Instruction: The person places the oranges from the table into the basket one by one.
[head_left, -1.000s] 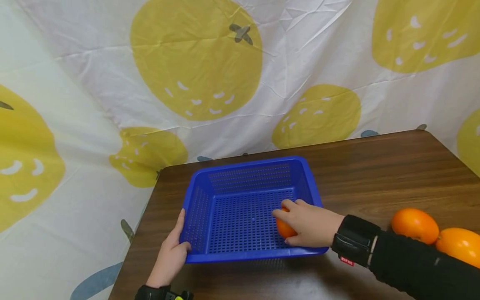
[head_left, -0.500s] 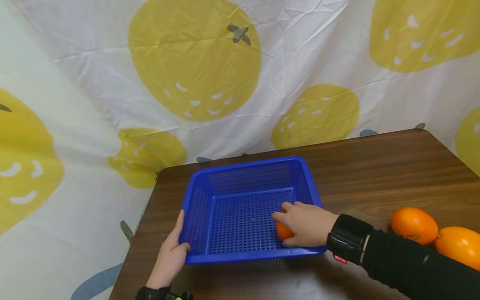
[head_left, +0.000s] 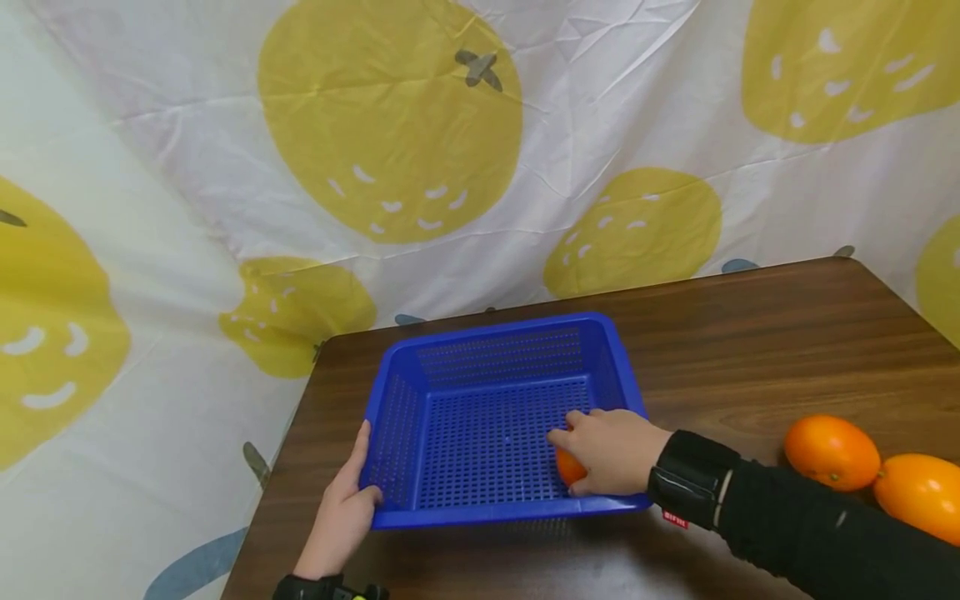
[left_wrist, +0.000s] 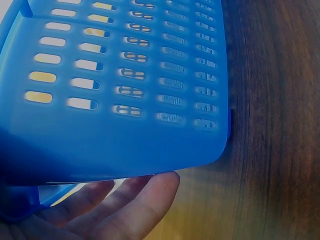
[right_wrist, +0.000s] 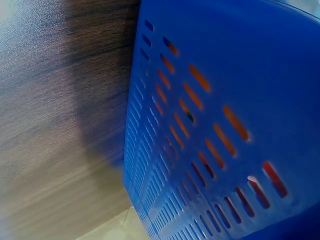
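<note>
One orange fruit [head_left: 568,469] is sitting under the nearer right hand [head_left: 613,452], whose curled fingers are gripping it inside the blue basket [head_left: 498,354], right of lower centre; the left hand [head_left: 341,502] is holding the basket's lower-left side

We count one blue basket [head_left: 495,514], one table [head_left: 750,342] and two hands [head_left: 337,510] [head_left: 617,450], left at the basket's eight o'clock, right at three. We count two black wristbands [head_left: 307,587] [head_left: 693,479] and three orange fruits [head_left: 570,468] [head_left: 832,451] [head_left: 921,495], one inside towards four o'clock, two outside at three.
</note>
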